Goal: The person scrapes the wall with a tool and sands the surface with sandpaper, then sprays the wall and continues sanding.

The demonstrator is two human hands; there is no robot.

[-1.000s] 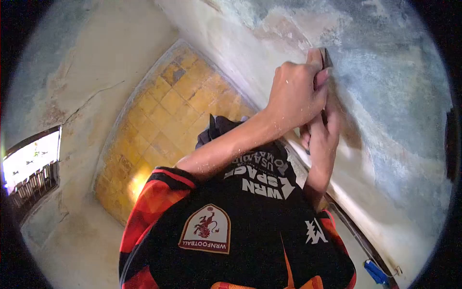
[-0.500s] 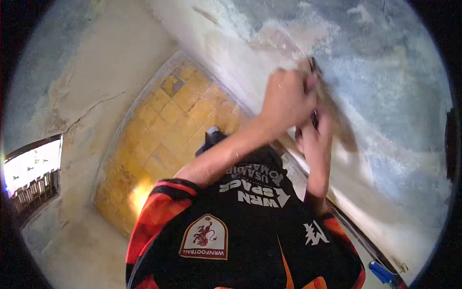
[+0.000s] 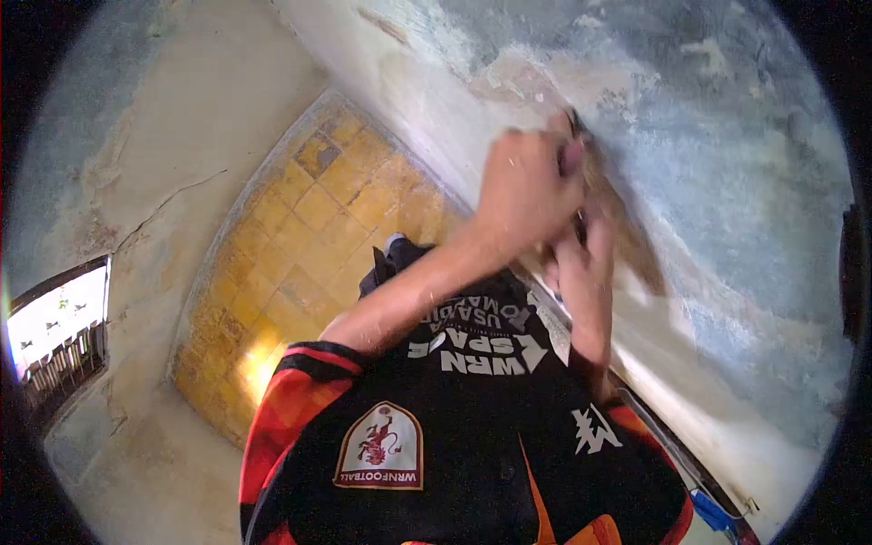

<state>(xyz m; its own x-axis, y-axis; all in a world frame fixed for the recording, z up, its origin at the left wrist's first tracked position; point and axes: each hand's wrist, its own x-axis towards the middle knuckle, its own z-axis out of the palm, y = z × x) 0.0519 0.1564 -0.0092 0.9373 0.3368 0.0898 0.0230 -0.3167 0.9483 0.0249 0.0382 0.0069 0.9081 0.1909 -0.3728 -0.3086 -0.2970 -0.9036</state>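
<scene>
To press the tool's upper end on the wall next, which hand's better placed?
Left, probably: the left hand sits higher, closer to the upper end of the dark tool at the wall. The right hand is lower. Blur hides exact grips.

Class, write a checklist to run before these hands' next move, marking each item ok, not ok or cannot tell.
1. Left hand on the tool: ok.
2. Right hand on it, lower down: ok.
3. Tool's edge touching the wall: cannot tell, blurred.
4. Hands gloved: not ok, both bare.
5. Blue item away from both hands: ok.
</scene>
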